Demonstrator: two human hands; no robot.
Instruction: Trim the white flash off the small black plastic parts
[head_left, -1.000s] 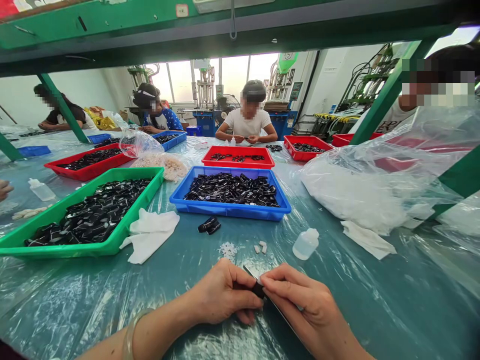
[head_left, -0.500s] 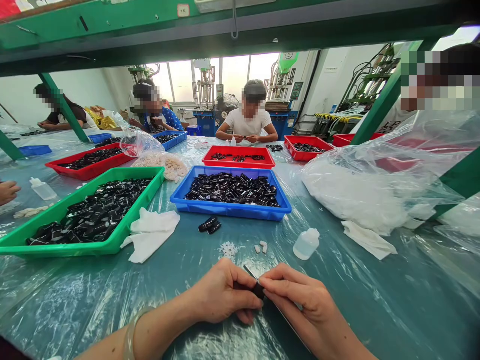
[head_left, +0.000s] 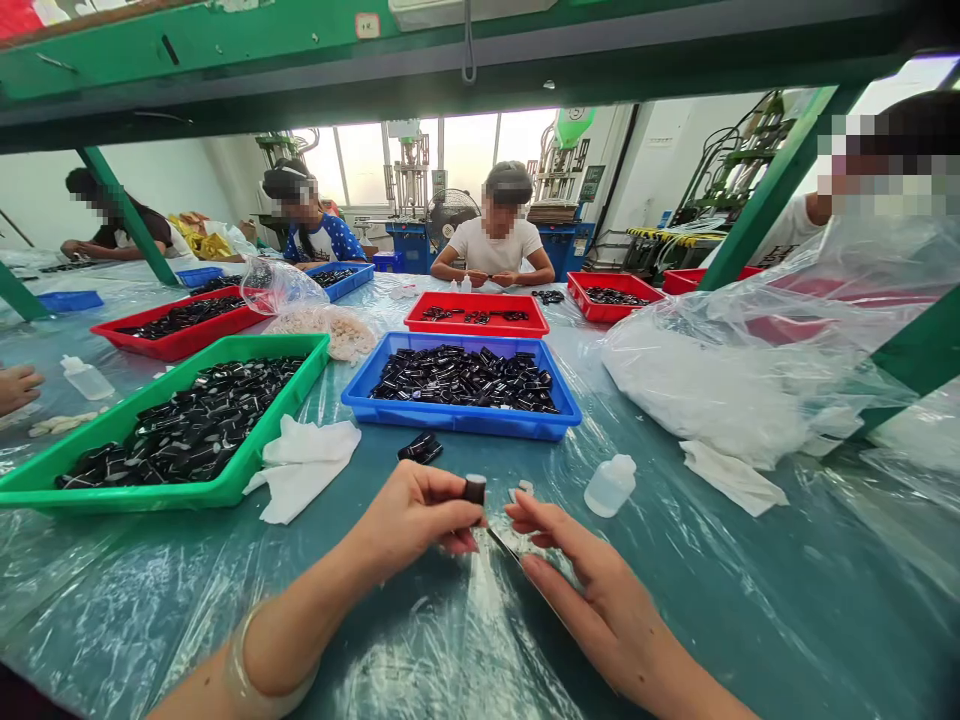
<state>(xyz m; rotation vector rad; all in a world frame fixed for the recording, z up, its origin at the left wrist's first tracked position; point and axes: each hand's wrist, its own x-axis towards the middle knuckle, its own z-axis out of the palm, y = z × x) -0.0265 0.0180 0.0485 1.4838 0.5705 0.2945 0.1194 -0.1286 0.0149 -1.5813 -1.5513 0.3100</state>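
Note:
My left hand (head_left: 424, 515) pinches a small black part (head_left: 475, 488) between thumb and fingers, its pale end facing up. In my right hand (head_left: 589, 580) lies a slim, pointed metal tool (head_left: 504, 545), held against the palm and thumb; its exact kind is not clear. The tool's tip is just below the black part, and the right fingertips are apart from it. Small white pieces (head_left: 523, 489) lie on the table beyond the right fingertips, partly covered. A few black parts (head_left: 421, 448) rest beyond my left hand.
A blue tray (head_left: 461, 425) and a green tray (head_left: 247, 480) hold many black parts. A squeeze bottle (head_left: 610, 486) stands right of centre; a white cloth (head_left: 307, 465) lies left. A large clear bag (head_left: 720, 380) fills the right side. Co-workers sit across the table, below a green overhead beam (head_left: 225, 70).
My left hand has moved up and away from the right with the black part, covering the white bits behind it. My right fingers have come off the part and spread a little.

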